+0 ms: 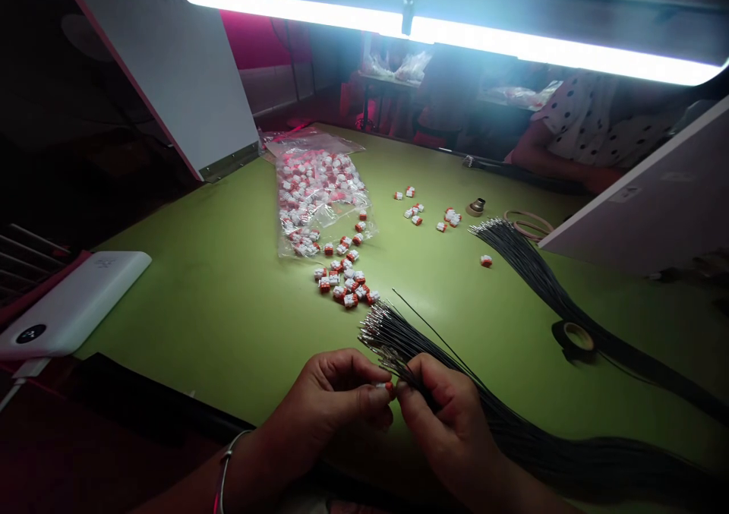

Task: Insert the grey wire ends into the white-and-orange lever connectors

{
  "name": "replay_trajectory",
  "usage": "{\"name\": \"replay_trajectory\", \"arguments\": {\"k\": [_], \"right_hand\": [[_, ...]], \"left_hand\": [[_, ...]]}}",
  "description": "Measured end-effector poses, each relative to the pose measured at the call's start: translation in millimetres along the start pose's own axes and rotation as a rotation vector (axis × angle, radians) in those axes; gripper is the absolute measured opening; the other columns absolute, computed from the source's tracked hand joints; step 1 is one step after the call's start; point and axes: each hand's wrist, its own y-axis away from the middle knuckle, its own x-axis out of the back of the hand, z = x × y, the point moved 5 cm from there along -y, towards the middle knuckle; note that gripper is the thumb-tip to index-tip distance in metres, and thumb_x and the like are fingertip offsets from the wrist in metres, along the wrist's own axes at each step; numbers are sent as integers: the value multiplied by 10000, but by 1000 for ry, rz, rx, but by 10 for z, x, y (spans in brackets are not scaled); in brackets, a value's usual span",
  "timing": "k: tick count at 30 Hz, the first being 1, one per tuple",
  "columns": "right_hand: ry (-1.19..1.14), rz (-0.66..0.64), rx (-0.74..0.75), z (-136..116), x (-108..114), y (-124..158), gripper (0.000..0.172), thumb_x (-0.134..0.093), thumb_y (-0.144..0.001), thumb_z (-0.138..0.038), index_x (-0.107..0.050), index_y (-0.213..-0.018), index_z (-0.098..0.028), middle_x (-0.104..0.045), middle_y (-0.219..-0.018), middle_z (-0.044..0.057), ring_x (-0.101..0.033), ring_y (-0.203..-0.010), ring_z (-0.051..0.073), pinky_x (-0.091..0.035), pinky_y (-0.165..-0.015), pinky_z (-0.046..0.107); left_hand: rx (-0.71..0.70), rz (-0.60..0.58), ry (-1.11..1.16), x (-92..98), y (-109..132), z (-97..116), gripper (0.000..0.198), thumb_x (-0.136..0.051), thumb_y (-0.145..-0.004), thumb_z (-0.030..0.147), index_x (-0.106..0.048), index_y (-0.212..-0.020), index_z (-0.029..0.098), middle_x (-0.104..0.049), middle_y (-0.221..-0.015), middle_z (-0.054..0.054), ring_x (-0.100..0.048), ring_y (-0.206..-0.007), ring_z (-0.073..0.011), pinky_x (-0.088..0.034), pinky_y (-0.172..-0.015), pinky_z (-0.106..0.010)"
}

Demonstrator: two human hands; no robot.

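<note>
Between the thumb and fingers of my left hand (pixel 336 400) is a small red-and-white connector (pixel 388 387). My right hand (pixel 444 415) pinches thin black wires (pixel 411 377) right beside it; whether a wire end sits inside the connector is hidden by my fingertips. Beyond my hands lies a thick bundle of black wires (pixel 421 339) with bare metal terminals at its tips, trailing off to the lower right. A loose pile of connectors (pixel 342 282) rests just past those tips. Behind the pile, a clear plastic bag (pixel 322 195) full of the same connectors spills toward me.
More connectors (pixel 418 214) are scattered mid-table near a small metallic piece (pixel 476 207). At right lie a second wire bundle (pixel 541 279) and a black tape roll (pixel 575 339). A white power bank (pixel 74 301) sits left. Across the table is another person (pixel 592 134). A lamp (pixel 456 32) hangs above.
</note>
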Motion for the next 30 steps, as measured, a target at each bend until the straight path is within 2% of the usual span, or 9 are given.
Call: {"name": "replay_trajectory", "arguments": {"k": [5, 10, 15, 18, 20, 22, 24, 27, 30], "right_hand": [[-23, 0, 3, 51, -54, 40, 243, -522, -935, -279, -528, -709, -189, -520, -634, -12, -451, -583, 142, -360, -549, 276], [-293, 90, -147, 134, 1, -16, 261, -553, -940, -338, -504, -724, -199, -436, -610, -52, -365, -549, 112, -323, -512, 243], [-369, 227, -129, 144, 117, -81, 241, -632, -919, -383, -582, -779, -193, -495, -677, -28, -420, -632, 127, -351, -562, 232], [-430, 144, -173, 177, 63, -79, 199, -667, -903, -381, -636, -834, -196, -459, -672, -40, -369, -593, 114, -322, -526, 222], [-456, 73, -188, 183, 10, -66, 183, -678, -896, -378, -677, -881, -195, -526, -738, -15, -429, -645, 126, -370, -577, 227], [-448, 53, -177, 173, -10, -54, 172, -694, -882, -363, -701, -910, -194, -588, -829, 14, -489, -743, 152, -412, -669, 245], [-440, 79, -168, 165, -1, -45, 160, -708, -865, -349, -695, -894, -191, -577, -807, 5, -474, -739, 150, -407, -675, 242], [-457, 122, -184, 174, 18, -40, 173, -713, -847, -337, -639, -815, -184, -461, -686, -40, -350, -625, 118, -340, -572, 219], [-468, 124, -207, 182, 21, -44, 199, -704, -840, -324, -592, -759, -181, -402, -646, -55, -287, -600, 113, -292, -535, 220]], "left_hand": [[6, -12, 15, -16, -14, -26, 175, -862, -695, 256, -742, -786, 167, -744, -697, -33, -661, -657, -141, -505, -674, -246], [-17, 5, -103, -15, 23, 28, 193, -830, -725, 293, -729, -831, 166, -722, -692, -29, -649, -654, -142, -500, -670, -251], [-205, -95, -626, -13, 217, 299, 106, -760, -776, 288, -743, -816, 191, -686, -838, -43, -622, -770, -169, -484, -705, -255], [-269, -142, -935, 71, 257, 483, 376, -834, -691, 335, -756, -1047, 240, -691, -1052, -65, -638, -923, -231, -501, -803, -285], [-316, 45, -1037, 220, 168, 658, 300, -730, -811, 346, -733, -1091, 238, -707, -1013, -61, -652, -858, -219, -512, -750, -292], [-525, 266, -1268, 296, 49, 867, 272, -655, -867, 259, -708, -1128, 204, -695, -1070, -91, -624, -975, -256, -485, -851, -350], [-666, 399, -1524, 310, -103, 972, 344, -616, -860, 151, -678, -1196, 182, -670, -1086, -126, -579, -1027, -295, -457, -889, -417], [-741, 390, -1728, 305, -317, 965, 240, -580, -871, 121, -727, -1050, 182, -651, -943, -113, -559, -902, -275, -459, -807, -406], [-772, 365, -1716, 318, -367, 932, 169, -554, -903, 140, -703, -826, 161, -645, -880, -104, -552, -861, -256, -456, -803, -400]]}}
